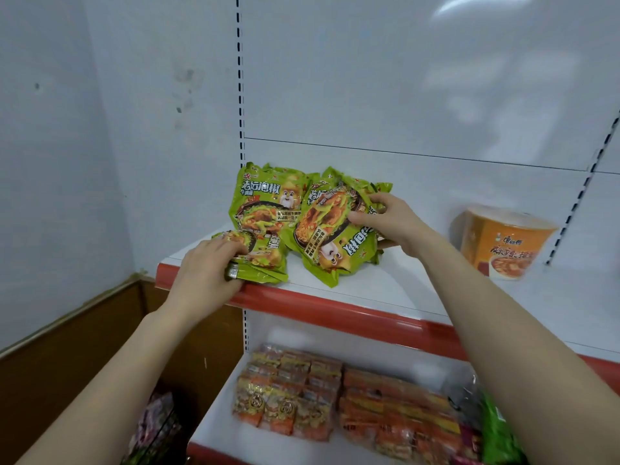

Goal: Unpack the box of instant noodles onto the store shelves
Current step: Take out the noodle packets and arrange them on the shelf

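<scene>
Shelf [369,283], front-left corner: our left hand [204,270] curls round a flat green noodle packet [261,260] at the red front edge, our right hand [385,219] grips a tilted packet [335,239] leaning on upright packets [265,203]; we judge either may slide off once released

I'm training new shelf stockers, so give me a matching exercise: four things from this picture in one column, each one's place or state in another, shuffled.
1 left hand
2 right hand
3 orange noodle bowl
4 orange packets

a on the lower shelf
b holding the flat green packet at the upper shelf's front edge
c upper shelf, at the right
d gripping the upside-down green packet

Pairs: 1-b, 2-d, 3-c, 4-a
</scene>
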Available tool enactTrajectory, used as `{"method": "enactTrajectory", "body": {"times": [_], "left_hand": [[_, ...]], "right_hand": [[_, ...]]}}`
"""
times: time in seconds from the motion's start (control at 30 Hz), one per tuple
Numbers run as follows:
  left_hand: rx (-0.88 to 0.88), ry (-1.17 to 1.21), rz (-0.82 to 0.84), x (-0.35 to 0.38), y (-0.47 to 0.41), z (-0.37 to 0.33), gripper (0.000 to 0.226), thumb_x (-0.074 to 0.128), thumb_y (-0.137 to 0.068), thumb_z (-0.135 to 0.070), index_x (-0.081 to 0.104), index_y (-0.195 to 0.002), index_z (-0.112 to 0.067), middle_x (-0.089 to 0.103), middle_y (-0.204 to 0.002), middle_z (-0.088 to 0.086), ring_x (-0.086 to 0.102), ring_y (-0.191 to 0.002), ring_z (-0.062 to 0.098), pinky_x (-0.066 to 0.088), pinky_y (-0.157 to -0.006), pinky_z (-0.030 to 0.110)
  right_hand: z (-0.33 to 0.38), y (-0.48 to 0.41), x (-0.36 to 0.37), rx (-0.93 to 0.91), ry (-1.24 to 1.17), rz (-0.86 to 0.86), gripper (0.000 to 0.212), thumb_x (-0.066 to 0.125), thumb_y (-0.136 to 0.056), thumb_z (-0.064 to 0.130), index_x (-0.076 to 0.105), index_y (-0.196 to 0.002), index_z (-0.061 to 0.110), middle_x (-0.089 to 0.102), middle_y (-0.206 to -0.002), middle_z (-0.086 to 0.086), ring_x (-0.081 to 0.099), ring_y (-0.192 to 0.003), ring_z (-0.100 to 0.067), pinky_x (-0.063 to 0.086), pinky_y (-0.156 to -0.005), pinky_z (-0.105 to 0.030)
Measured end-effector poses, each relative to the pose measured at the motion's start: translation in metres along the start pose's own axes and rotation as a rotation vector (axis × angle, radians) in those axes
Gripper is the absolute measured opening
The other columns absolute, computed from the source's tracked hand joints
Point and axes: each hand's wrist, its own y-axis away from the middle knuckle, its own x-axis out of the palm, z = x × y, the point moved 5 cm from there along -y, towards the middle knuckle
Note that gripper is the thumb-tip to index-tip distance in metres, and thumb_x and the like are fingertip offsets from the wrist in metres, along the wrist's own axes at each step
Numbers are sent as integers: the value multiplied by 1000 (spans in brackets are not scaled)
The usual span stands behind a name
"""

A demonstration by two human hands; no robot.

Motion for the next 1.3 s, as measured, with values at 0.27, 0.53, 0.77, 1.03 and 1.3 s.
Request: {"method": "enactTrajectory", "body": {"times": [0.27, 0.53, 0.77, 1.03, 1.3], "left_hand": [[-69, 177, 13, -10, 7, -4, 78, 42, -64, -72, 66, -111, -14, 59, -116, 0, 50, -114, 19, 38, -96, 34], [-307, 270, -193, -16, -9, 8, 43, 60, -87, -37, 69, -81, 5, 64, -86, 20, 55, -90, 26, 37, -73, 31], [-543, 212, -24, -8, -16, 41, 49, 53, -86, -51, 62, -109, -9, 63, -112, 15, 56, -105, 34, 45, -83, 36], [-589, 215, 98, -10, -28, 48, 56, 57, -83, -53, 33, -54, -12, 36, -54, 3, 44, -57, 24, 26, -51, 30], [-615, 177, 121, -4, -37, 58, 59, 55, -86, -49, 28, -49, -11, 32, -49, 4, 34, -47, 18, 21, -47, 27]], "right_hand": [[-9, 1, 9, -70, -219, -204, 65, 78, -70, 8, 47, -127, 9, 51, -112, -3, 61, -89, -13, 54, -66, -23], [-32, 5, 41, 68, -712, -222, 42, 73, -76, 5, 59, -115, 1, 67, -105, -14, 66, -81, -22, 58, -64, -31], [-11, -1, 28, -106, -328, -360, 47, 73, -75, 4, 51, -116, 8, 60, -118, -13, 63, -96, -29, 57, -74, -36], [58, -29, 22, -380, 375, -271, 32, 66, -83, 19, 56, -113, 12, 57, -102, -1, 53, -84, -18, 37, -73, -25], [64, -60, 43, -328, 967, -41, 36, 51, -94, 24, 49, -130, 21, 54, -130, -6, 47, -122, -29, 29, -106, -47]]}}
